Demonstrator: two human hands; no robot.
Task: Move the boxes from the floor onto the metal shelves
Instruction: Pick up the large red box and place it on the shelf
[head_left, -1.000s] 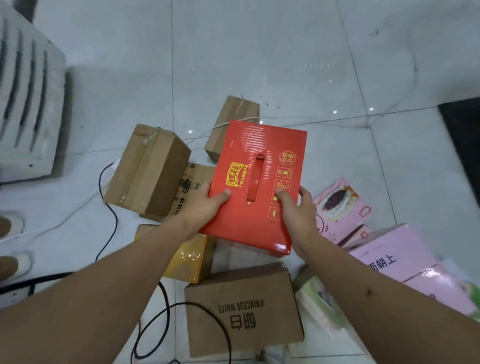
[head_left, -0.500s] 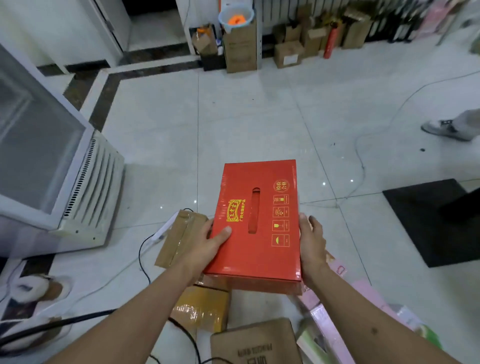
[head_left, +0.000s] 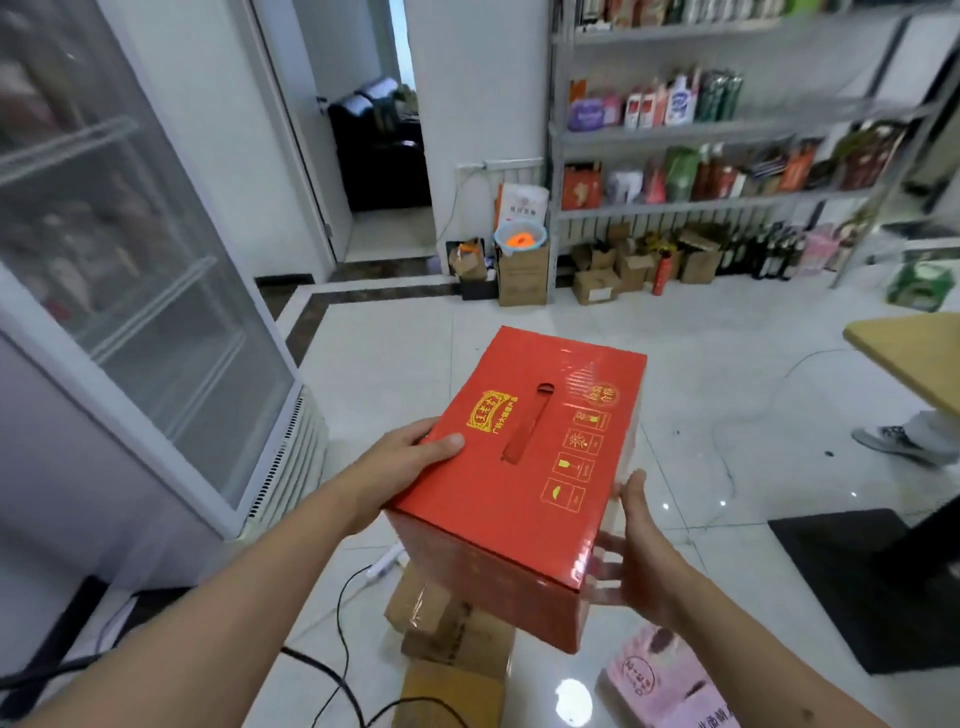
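I hold a red box (head_left: 524, 478) with gold print and a slot in its top, raised in front of me above the floor. My left hand (head_left: 400, 467) grips its left edge, thumb on the top face. My right hand (head_left: 631, 551) presses flat against its right side, fingers straight. The metal shelves (head_left: 727, 130), full of bottles and packets, stand against the far wall at the upper right. Brown cardboard boxes (head_left: 447, 618) and a pink box (head_left: 654, 675) lie on the floor below the red box.
A glass-door fridge (head_left: 130, 291) stands at the left. A black cable (head_left: 337, 670) runs over the white tiles. A wooden table corner (head_left: 914, 353) and a black mat (head_left: 862, 577) are at the right, with a person's shoe (head_left: 893, 441) beyond. Cartons (head_left: 522, 270) line the far wall.
The red box has come up from the floor pile and my view has risen from the floor to the room and shelves. My right hand has slid to the box's right side.
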